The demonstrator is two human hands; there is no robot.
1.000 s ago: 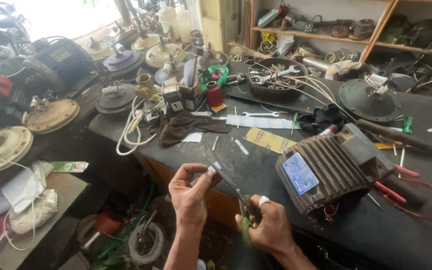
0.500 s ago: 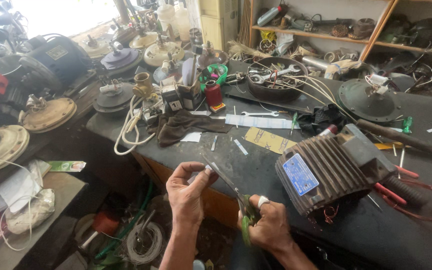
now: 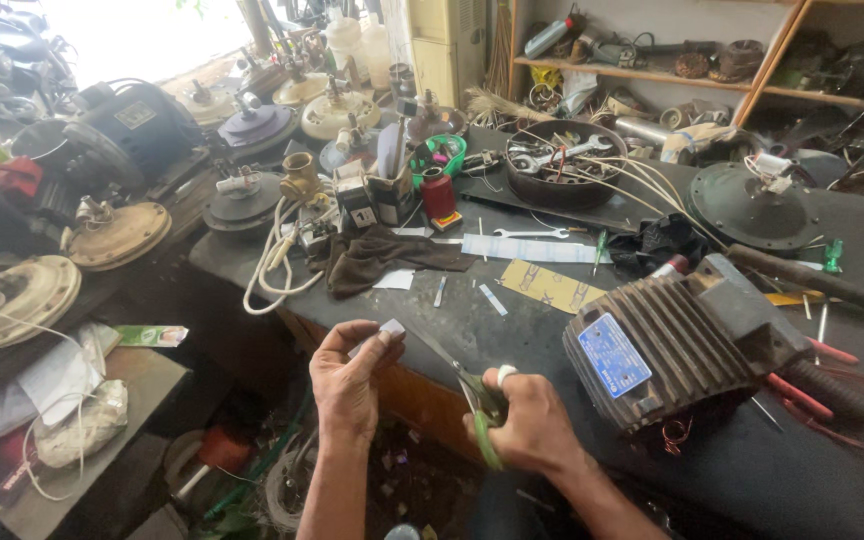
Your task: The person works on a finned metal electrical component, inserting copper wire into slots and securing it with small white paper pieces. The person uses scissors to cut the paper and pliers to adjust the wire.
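My left hand (image 3: pixel 345 378) pinches a small pale strip of paper-like sheet (image 3: pixel 380 333) between thumb and forefinger, holding it up just above the front edge of the dark, grimy workbench (image 3: pixel 512 330). My right hand (image 3: pixel 527 425) is closed around the green-handled scissors (image 3: pixel 475 405), fingers through the loops, with the thin metal blades pointing up and left toward the strip; the blade tips lie close to the strip, though I cannot tell whether they touch it. Both hands hang in front of the bench edge, over the cluttered floor below. Just to the right of my right hand sits a grey, ribbed metal motor housing with a blue label plate (image 3: pixel 687 335), resting on the benchtop, with coppery wire showing beneath it. Beyond my hands, on the bench, lie several more short white strips (image 3: pixel 492 298), a yellowish flat card (image 3: pixel 549 286) and a long white paper band (image 3: pixel 527 249) near a crumpled dark brown rag (image 3: pixel 377 258). Further back stand a small red can (image 3: pixel 438 192), a green plastic bowl (image 3: pixel 440 155) and a round black pan filled with spanners (image 3: pixel 565 165). To the left, on a lower surface, are round cream-coloured fan motor covers (image 3: pixel 117 232) and a coil of white cable (image 3: pixel 274 262) hanging over the bench corner.
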